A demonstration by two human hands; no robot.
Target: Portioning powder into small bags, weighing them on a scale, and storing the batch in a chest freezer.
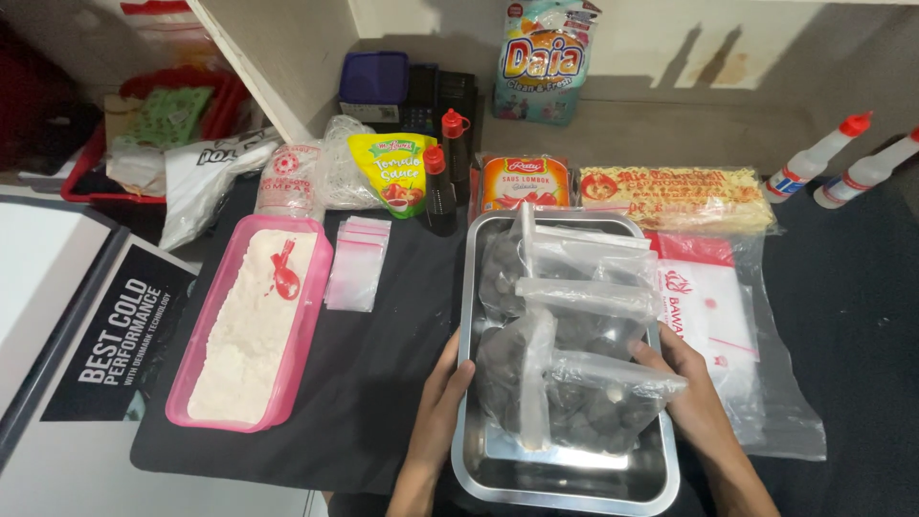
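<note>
1. resting on the dark mat (383,383), a metal tray (498,474) is gripped at both long sides by two bare hands.
2. the left hand (442,407) is pressed against the tray's left wall, fingers (459,375) curled over the rim.
3. the right hand (691,388) is laid at the tray's right side, its fingers (649,356) touching one clear bag; whether that bag is pinched cannot be told.
4. several clear bags (574,330) of dark lumps are piled inside the tray, some upright, some leaning.
5. left of the tray, well apart, a pink tub (306,325) of white powder is set, with a red scoop (284,273) lying in the powder.
6. between tub and tray, a small stack of empty zip bags (356,273) is laid.
7. just behind the tray, two dark bottles (440,191) with red caps, a green sauce pouch (392,177), an orange packet (522,184) and a noodle pack (670,199) are lined up.
8. right of the tray, a flat bag (728,325) with red print is spread out.
</note>
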